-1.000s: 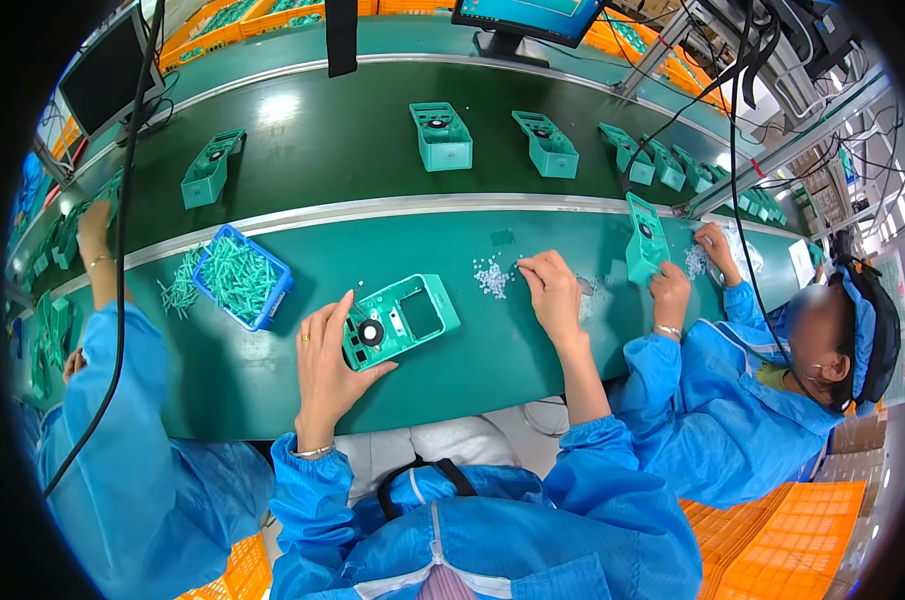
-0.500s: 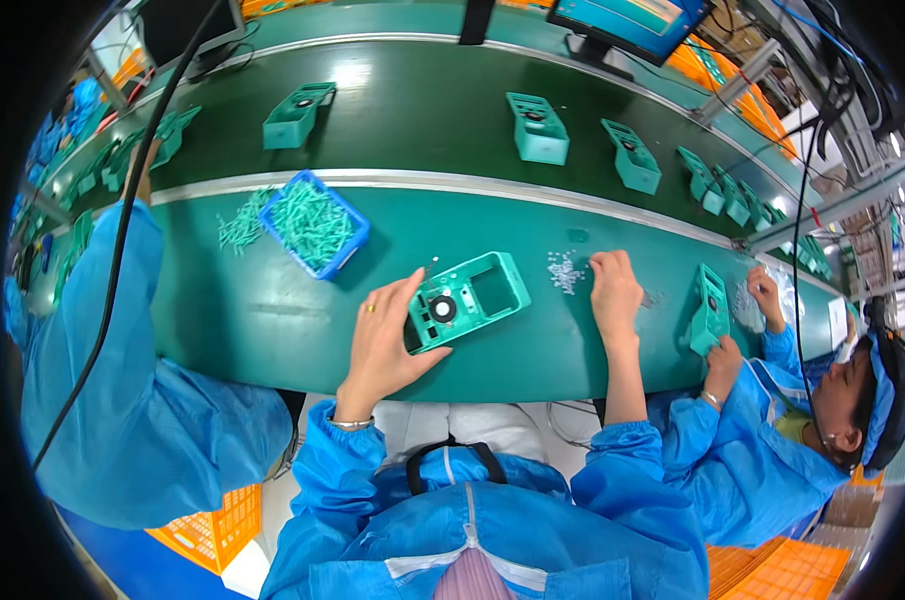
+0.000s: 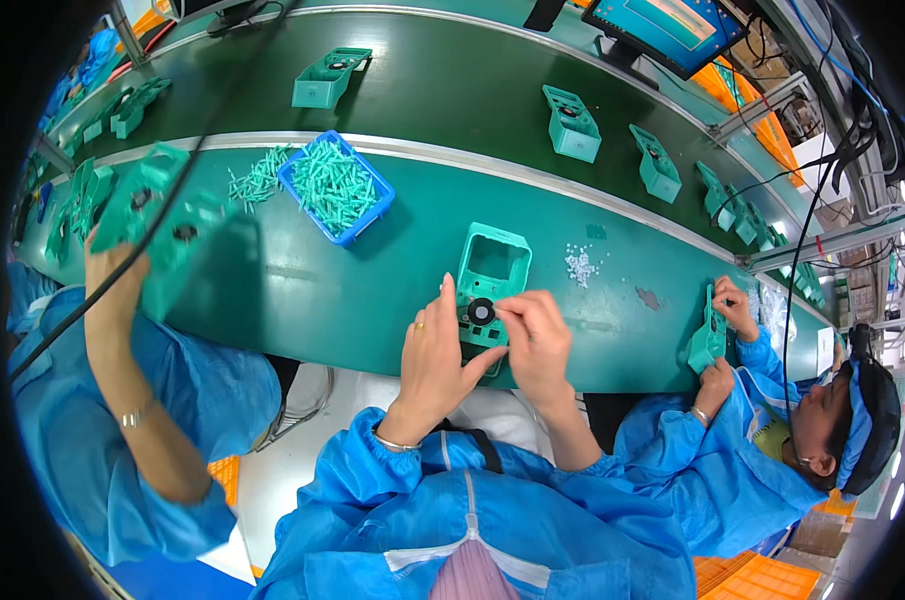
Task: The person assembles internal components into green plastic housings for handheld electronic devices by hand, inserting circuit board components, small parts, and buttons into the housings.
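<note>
Left hand (image 3: 435, 368), partly curled, grips the green housing (image 3: 498, 285) at twelve o'clock; right hand (image 3: 540, 345) pinches, contents unclear, by its already seated black disc (image 3: 482, 312); white bits (image 3: 581, 267) lie loose at two o'clock.

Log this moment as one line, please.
left hand: holding housing | right hand: at its round part | blue tray: left of housing, holding green pieces | white bits: scattered right of housing

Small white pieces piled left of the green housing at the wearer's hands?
No, the pile of small white pieces lies right of the green housing, while the blue tray is on its left.
</note>
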`<state>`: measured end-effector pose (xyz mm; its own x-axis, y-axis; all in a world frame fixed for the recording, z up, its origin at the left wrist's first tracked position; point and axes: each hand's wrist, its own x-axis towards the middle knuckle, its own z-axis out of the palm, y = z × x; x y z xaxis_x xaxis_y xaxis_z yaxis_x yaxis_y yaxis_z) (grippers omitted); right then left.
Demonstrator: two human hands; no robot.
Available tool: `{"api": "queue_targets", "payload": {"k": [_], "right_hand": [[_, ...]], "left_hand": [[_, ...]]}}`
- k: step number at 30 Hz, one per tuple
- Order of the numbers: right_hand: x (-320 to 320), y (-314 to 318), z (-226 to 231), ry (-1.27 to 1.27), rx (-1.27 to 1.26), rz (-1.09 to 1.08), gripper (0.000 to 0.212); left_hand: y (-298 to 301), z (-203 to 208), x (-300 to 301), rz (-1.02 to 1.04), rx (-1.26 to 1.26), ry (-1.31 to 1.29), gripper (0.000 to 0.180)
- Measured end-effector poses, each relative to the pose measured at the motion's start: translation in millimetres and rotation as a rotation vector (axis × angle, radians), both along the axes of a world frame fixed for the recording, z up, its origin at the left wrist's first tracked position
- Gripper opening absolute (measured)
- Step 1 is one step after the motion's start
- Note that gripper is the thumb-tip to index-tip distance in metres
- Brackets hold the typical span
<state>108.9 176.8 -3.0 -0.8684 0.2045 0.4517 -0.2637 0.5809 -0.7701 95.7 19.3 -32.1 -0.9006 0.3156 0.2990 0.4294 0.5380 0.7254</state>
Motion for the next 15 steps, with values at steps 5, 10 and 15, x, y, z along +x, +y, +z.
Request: {"api": "queue_targets", "payload": {"k": [5, 10, 15], "right_hand": [[-12.2, -15.0, -5.0, 0.105, 0.352, 0.018, 0.012], [-20.6, -20.2, -13.3, 0.127, 0.450, 0.040, 0.012], [-23.5, -23.1, -16.1, 0.152, 0.521, 0.018, 0.013]], "left_hand": [[-18.0, -16.5, -0.6, 0.020, 0.294, -0.001, 0.081], [-21.5, -16.2, 1.9, 0.018, 0.243, -0.008, 0.075], [-23.1, -16.5, 0.9, 0.034, 0.247, 0.007, 0.070]]}}
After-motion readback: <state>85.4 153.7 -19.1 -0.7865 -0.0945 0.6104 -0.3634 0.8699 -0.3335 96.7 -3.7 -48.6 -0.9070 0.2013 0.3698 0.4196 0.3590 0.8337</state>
